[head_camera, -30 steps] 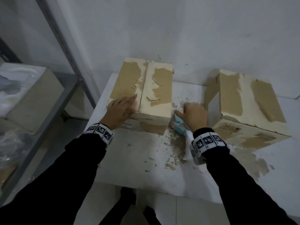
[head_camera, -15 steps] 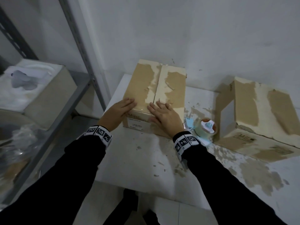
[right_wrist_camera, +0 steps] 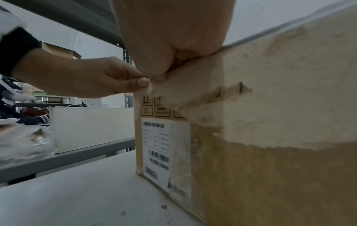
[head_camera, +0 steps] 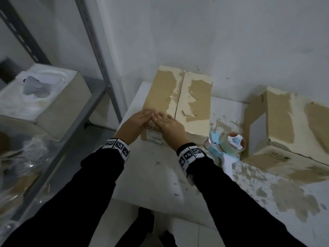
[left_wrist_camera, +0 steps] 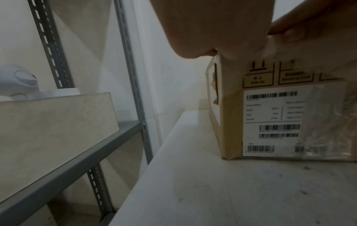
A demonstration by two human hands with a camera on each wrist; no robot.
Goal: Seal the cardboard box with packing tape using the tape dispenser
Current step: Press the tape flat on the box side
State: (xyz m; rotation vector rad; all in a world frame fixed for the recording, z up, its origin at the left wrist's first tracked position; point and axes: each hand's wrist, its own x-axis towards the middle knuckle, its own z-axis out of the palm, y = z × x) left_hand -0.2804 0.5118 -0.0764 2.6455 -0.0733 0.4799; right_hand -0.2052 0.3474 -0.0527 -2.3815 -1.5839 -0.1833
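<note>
The cardboard box (head_camera: 195, 97) stands on the white table (head_camera: 151, 175) against the wall, flaps closed, its top paper torn in patches. My left hand (head_camera: 137, 122) and right hand (head_camera: 169, 125) lie together on its near left top corner, fingers straight and overlapping. In the right wrist view the left hand (right_wrist_camera: 86, 78) has its thumb on the box's (right_wrist_camera: 270, 107) front face at the top edge, beside my right hand's (right_wrist_camera: 173, 38) thumb. The blue tape dispenser (head_camera: 229, 145) lies on the table right of the box, held by no hand.
A second torn cardboard box (head_camera: 284, 125) lies at the right, close to the dispenser. A grey metal shelf (head_camera: 71, 139) at the left holds a box with white foam (head_camera: 41, 97). Paper scraps litter the table.
My right hand let go of the dispenser, went left onto the box top, then slid over to the near left corner beside the left hand. The dispenser stays on the table.
</note>
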